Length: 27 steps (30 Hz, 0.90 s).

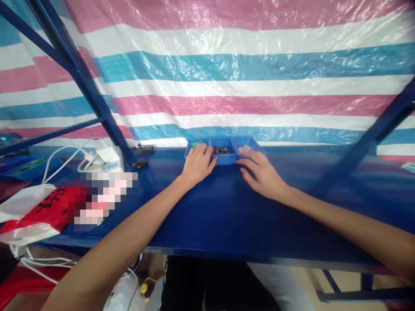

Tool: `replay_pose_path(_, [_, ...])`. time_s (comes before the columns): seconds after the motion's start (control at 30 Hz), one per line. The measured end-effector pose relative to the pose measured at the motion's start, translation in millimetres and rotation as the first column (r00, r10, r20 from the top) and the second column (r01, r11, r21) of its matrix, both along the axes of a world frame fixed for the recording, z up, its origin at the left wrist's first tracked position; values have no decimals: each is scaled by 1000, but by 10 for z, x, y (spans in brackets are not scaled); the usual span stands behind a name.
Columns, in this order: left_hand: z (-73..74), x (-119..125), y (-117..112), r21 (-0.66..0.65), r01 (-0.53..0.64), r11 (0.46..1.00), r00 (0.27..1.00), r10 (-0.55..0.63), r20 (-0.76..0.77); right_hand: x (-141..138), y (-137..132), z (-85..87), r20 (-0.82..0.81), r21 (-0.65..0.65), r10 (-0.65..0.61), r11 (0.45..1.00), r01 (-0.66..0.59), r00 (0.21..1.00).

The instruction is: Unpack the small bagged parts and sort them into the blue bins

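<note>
A blue three-part tray [223, 159] stands at the back of the blue table, in front of the striped sheet. My left hand [197, 164] lies over its left compartment, fingers reaching past the front wall toward green pieces [196, 144], thumb held apart. At the right compartment is my right hand [262, 173], its fingers spread and the fingertips at the front wall, near some clear or whitish small pieces [244, 148]. Small dark metal parts, perhaps screws [221, 150], fill part of the middle compartment. Neither hand visibly holds anything, though the left fingertips are partly hidden.
To the left are a white power strip [113, 159] with cables, a red and white bag [55, 209] and another blue bin [29, 168]. Small black objects [140, 163] lie left of the tray. Blue frame posts [87, 93] rise on both sides.
</note>
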<state>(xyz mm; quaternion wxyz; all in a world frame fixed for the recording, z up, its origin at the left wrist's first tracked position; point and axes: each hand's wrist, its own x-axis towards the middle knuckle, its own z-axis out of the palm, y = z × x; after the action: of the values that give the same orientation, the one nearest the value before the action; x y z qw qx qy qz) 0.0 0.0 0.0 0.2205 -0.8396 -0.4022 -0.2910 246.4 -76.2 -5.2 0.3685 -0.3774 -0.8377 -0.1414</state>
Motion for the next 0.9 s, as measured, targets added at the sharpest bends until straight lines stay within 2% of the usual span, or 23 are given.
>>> replay_pose_path(0.13, [-5, 2, -16, 0, 51, 999, 996, -51, 71, 17, -7, 52, -123, 17, -28, 999, 30, 992])
replay_pose_path(0.23, [54, 28, -95, -29, 68, 997, 989, -64, 134, 40, 15, 23, -21, 30, 1, 1000, 0, 1000])
replay_pose_path(0.3, [147, 19, -146, -79, 86, 993, 968, -64, 243, 45, 24, -6, 56, 11, 22, 1000, -22, 998])
replay_pose_path(0.4, [336, -97, -135, -116, 133, 984, 877, -62, 476, 31, 18, -20, 106, -22, 6, 1000, -4, 994])
replay_pose_path(0.5, [451, -311, 31, -116, 67, 991, 795, 17, 607, 5, 1, -2, 165, -60, 28, 998, -18, 986])
replay_pose_path(0.57, [426, -446, 191, -183, 73, 980, 757, 65, 650, -11, -9, 9, 218, -77, 55, 996, -39, 974])
replay_pose_path(0.63, [329, -540, 341, -310, 159, 937, 692, 118, 712, -21, -15, 13, 265, -80, 75, 995, -56, 961])
replay_pose_path(0.67, [267, -567, 402, -348, 233, 908, 621, 136, 772, -23, -17, 13, 281, -81, 83, 995, -62, 956])
replay_pose_path(0.73, [144, -588, 489, -320, 375, 870, 437, 139, 889, -25, -20, 11, 293, -87, 91, 994, -69, 952])
replay_pose_path(0.8, [46, -579, 535, -319, 479, 818, 312, 181, 933, -26, -27, 12, 290, -93, 93, 993, -69, 952])
replay_pose_path(0.83, [10, -570, 547, -326, 516, 792, 278, 205, 938, -28, -36, 16, 289, -94, 93, 993, -69, 953])
replay_pose_path(0.9, [-35, -554, 559, -342, 553, 760, 256, 236, 938, -37, -67, 28, 289, -97, 97, 993, -72, 952])
